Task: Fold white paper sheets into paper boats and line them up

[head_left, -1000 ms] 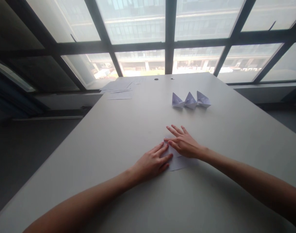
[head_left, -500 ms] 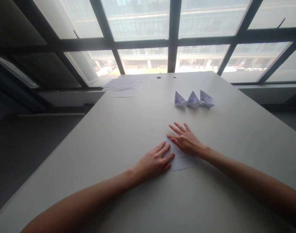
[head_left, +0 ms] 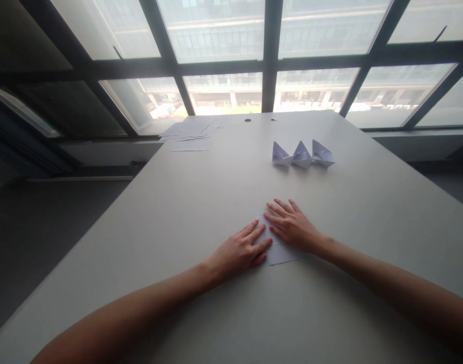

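A partly folded white sheet of paper (head_left: 280, 253) lies flat on the white table (head_left: 178, 217) in front of me. My left hand (head_left: 239, 251) rests on its left side, fingers stretched out flat. My right hand (head_left: 292, 227) presses on its upper right part, fingers spread and flat. Farther back on the table stand three folded paper boats (head_left: 302, 155) in a row, apart from both hands.
Several loose white sheets (head_left: 189, 136) lie at the table's far left corner. Two small dark holes (head_left: 248, 120) sit near the far edge. Beyond the table is a large window with dark frames (head_left: 267, 55). The table's left edge drops to a dark floor.
My right hand has slid a little toward me over the paper, covering more of its right part. My left hand has stayed in place.
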A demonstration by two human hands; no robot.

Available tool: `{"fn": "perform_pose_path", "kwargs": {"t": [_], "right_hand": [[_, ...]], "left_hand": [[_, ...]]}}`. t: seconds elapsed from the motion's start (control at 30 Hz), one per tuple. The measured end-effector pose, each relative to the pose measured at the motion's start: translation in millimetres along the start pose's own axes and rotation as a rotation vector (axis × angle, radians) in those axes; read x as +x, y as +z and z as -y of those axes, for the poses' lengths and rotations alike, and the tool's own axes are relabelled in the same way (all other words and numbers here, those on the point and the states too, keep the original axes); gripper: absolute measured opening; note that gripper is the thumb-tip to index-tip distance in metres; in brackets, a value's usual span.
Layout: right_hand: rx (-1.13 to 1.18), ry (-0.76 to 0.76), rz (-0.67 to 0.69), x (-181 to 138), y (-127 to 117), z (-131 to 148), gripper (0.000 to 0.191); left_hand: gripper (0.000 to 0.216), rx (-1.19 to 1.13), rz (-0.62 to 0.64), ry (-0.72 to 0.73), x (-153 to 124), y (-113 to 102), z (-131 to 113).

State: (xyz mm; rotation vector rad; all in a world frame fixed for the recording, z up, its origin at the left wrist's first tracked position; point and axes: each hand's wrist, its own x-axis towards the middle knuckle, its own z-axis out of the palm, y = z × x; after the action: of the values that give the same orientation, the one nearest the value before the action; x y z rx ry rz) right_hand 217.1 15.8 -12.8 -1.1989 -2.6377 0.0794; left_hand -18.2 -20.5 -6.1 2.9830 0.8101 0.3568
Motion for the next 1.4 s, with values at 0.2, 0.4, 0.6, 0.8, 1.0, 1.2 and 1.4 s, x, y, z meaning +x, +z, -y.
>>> {"fn": "perform_pose_path", "kwargs": {"t": [0.2,0.4,0.6,0.8,1.0,1.2,1.4], "right_hand": [[-0.026,0.007,-0.013,-0.4,-2.2,2.8,0.04],[-0.039,0.015,-0.015,-1.2,-4.2,3.8,0.04],[-0.013,-0.04,0.004,6.5,-10.6,4.8,0.042],[-0.033,0.022,0.002,14.3,-11.8,1.0,0.038],[-0.029,0.07,-0.032,17.6,-10.1,-0.3,0.042],[0.054,-0.093,0.042,10.9,-6.6,-1.9,0.046],[0.045,-0.09,0.055,8.9,-4.4,-4.5,0.046]], "left_hand": [[0.033,-0.002,-0.003,0.017,1.2,-3.9,-1.3],[0.033,-0.011,-0.008,0.026,1.8,-4.3,-0.7],[0.036,-0.047,-0.012,0.005,0.6,-3.0,-0.3],[0.035,-0.048,-0.007,-0.007,-0.5,-1.4,-0.1],[0.034,-0.067,-0.018,-0.009,-1.2,-1.9,0.0],[0.035,-0.048,-0.017,-0.009,-1.4,-0.7,0.5],[0.035,-0.022,-0.002,0.009,-0.7,-3.1,-0.7]]}}
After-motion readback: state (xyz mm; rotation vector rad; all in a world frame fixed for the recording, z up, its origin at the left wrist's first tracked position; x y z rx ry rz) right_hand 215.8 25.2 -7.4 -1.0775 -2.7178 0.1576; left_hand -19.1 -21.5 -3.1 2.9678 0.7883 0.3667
